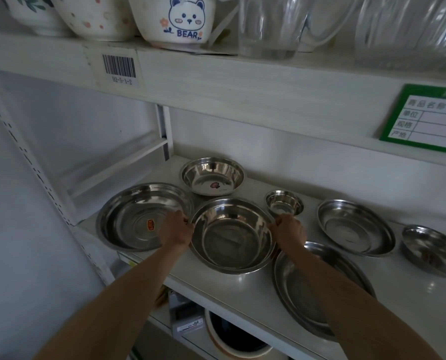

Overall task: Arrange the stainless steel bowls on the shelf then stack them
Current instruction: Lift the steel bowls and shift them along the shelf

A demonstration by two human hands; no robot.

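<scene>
Both hands, left hand (176, 231) and right hand (289, 229), pinch opposite rims of the steel bowl (232, 236); it is likely light, rigid and slippery.

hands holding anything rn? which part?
Yes, one thing. Both hands grip the middle steel bowl by its rim: left hand on the left edge, right hand on the right edge. The other bowls are untouched.

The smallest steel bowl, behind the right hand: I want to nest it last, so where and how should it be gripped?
Probably pinch the smallest steel bowl by its flared rim, coming from above and the front. It stands upright, mouth up, apart from the others, and its low, steep wall gives little to hold. The right hand is nearest.
</scene>
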